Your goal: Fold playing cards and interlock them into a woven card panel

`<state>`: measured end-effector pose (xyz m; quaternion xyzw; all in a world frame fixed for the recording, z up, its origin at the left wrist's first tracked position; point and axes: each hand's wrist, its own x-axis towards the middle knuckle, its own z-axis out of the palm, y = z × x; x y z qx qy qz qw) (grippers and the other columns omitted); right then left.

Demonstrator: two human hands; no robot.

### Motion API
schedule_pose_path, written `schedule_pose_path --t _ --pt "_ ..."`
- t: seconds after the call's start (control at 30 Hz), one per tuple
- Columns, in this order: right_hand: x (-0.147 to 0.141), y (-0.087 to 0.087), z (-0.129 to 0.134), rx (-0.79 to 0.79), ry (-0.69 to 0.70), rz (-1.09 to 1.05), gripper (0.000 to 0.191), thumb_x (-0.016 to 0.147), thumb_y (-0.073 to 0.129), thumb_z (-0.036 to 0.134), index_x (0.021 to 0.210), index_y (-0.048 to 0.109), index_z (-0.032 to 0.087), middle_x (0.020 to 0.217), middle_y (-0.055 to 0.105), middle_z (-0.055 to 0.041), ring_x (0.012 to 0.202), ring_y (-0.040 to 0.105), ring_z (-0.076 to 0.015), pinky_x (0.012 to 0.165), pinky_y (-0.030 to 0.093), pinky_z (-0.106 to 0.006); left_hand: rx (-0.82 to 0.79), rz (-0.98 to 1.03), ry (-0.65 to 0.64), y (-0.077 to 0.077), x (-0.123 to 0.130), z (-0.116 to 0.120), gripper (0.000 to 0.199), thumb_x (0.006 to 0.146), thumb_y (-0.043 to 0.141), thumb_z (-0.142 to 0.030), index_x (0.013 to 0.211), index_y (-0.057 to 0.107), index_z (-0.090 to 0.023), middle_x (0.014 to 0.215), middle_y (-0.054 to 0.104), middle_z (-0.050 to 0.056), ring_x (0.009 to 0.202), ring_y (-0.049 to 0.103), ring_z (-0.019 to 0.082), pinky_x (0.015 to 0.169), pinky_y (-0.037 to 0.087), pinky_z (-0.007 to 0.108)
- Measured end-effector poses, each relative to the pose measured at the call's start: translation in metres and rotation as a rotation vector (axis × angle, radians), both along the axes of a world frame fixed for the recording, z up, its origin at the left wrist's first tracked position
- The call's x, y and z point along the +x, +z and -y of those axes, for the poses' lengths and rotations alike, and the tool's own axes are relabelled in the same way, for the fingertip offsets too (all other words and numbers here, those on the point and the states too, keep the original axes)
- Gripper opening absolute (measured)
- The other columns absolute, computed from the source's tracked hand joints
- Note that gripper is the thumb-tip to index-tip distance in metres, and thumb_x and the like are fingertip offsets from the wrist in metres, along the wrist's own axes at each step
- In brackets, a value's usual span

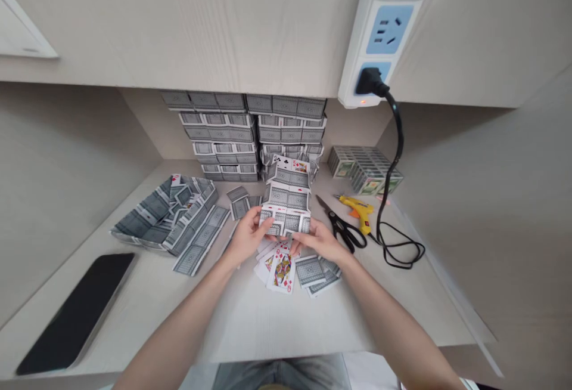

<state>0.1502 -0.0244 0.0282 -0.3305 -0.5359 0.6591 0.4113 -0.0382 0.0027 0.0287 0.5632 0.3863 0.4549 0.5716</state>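
Folded card piece (286, 197) sat between the hands: left hand (247, 232) gripped its near left corner, right hand (322, 240) its near right. Far end pointed toward card stacks (220, 133); loose cards (282, 271) lay at the near side.

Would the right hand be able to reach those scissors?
Probably yes: the black scissors lie close beside the right hand with nothing visibly between, though it would first need to release the folded-card piece.
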Motion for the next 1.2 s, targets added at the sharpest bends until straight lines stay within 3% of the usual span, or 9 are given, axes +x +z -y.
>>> schedule_pose_path --t 0.2,0.37,0.5,0.67,0.77,0.83,0.97,1.1,1.2 --pt "-0.001 -0.003 -0.001 -0.04 -0.051 0.062 0.03 0.072 0.059 0.044 0.083 0.055 0.017 0.059 0.065 0.0005 0.049 0.063 -0.0173 0.046 0.052 -0.029 -0.077 -0.079 -0.165 0.0 0.003 0.005 0.045 0.062 0.07 -0.028 0.096 0.042 -0.017 0.063 0.064 -0.002 0.051 0.061 0.015 0.05 0.051 0.028" --pt "-0.009 -0.01 -0.002 -0.061 -0.18 0.102 0.034 0.052 0.077 0.03 0.076 0.058 0.015 0.056 0.065 0.0009 0.046 0.06 -0.015 0.048 0.052 -0.028 -0.033 -0.186 -0.034 -0.01 0.004 0.004 0.042 0.062 0.07 -0.029 0.093 0.045 -0.017 0.068 0.064 -0.001 0.049 0.062 0.016 0.046 0.051 0.027" --pt "-0.013 -0.013 -0.004 -0.052 -0.337 0.121 0.028 0.052 0.076 0.028 0.067 0.057 0.015 0.049 0.062 0.002 0.04 0.056 -0.0128 0.043 0.048 -0.025 0.004 -0.203 0.046 -0.015 0.01 0.008 0.041 0.063 0.069 -0.033 0.092 0.046 -0.018 0.072 0.066 0.001 0.051 0.063 0.017 0.048 0.051 0.027" --pt "-0.012 -0.009 -0.003 0.005 -0.449 0.154 0.025 0.054 0.075 0.026 0.059 0.052 0.017 0.041 0.057 0.0034 0.034 0.051 -0.0116 0.037 0.044 -0.024 -0.094 -0.137 -0.034 -0.014 0.014 0.009 0.032 0.062 0.07 -0.034 0.083 0.052 -0.017 0.064 0.066 0.001 0.051 0.063 0.018 0.05 0.052 0.03" --pt "-0.011 -0.009 -0.003 0.003 -0.435 0.16 0.025 0.055 0.074 0.027 0.061 0.052 0.017 0.043 0.058 0.0028 0.036 0.053 -0.0126 0.039 0.045 -0.025 -0.16 -0.206 -0.171 -0.013 0.012 0.009 0.025 0.069 0.062 -0.038 0.059 0.056 -0.016 0.048 0.061 0.002 0.042 0.059 0.017 0.044 0.049 0.028" --pt "-0.009 -0.01 -0.004 -0.025 -0.373 0.141 0.024 0.057 0.072 0.029 0.066 0.054 0.017 0.05 0.062 0.0011 0.042 0.057 -0.0143 0.044 0.049 -0.027 -0.152 -0.245 -0.173 -0.014 0.01 0.008 0.03 0.073 0.057 -0.039 0.053 0.056 -0.016 0.045 0.06 0.002 0.04 0.058 0.016 0.043 0.048 0.027" --pt "-0.008 -0.016 -0.007 -0.075 -0.296 0.082 0.028 0.059 0.069 0.032 0.078 0.053 0.018 0.065 0.067 -0.0002 0.052 0.063 -0.0168 0.051 0.053 -0.03 -0.137 -0.222 -0.147 -0.017 0.011 0.007 0.026 0.074 0.055 -0.036 0.057 0.057 -0.016 0.05 0.063 0.004 0.047 0.062 0.018 0.048 0.051 0.03" --pt "-0.008 -0.018 -0.008 -0.036 -0.365 0.117 0.025 0.062 0.067 0.032 0.073 0.049 0.019 0.062 0.065 0.0001 0.047 0.061 -0.0164 0.048 0.053 -0.03 -0.125 -0.25 -0.163 -0.018 0.009 0.007 0.028 0.076 0.053 -0.038 0.059 0.058 -0.016 0.051 0.063 0.004 0.047 0.062 0.019 0.046 0.05 0.03" --pt "-0.007 -0.016 -0.006 -0.023 -0.313 0.13 0.026 0.063 0.066 0.033 0.075 0.049 0.018 0.062 0.066 -0.0003 0.047 0.062 -0.0162 0.048 0.053 -0.03 -0.032 -0.328 -0.203 -0.012 0.0 0.004 0.03 0.074 0.056 -0.04 0.057 0.059 -0.016 0.051 0.063 0.004 0.047 0.06 0.017 0.047 0.048 0.028"
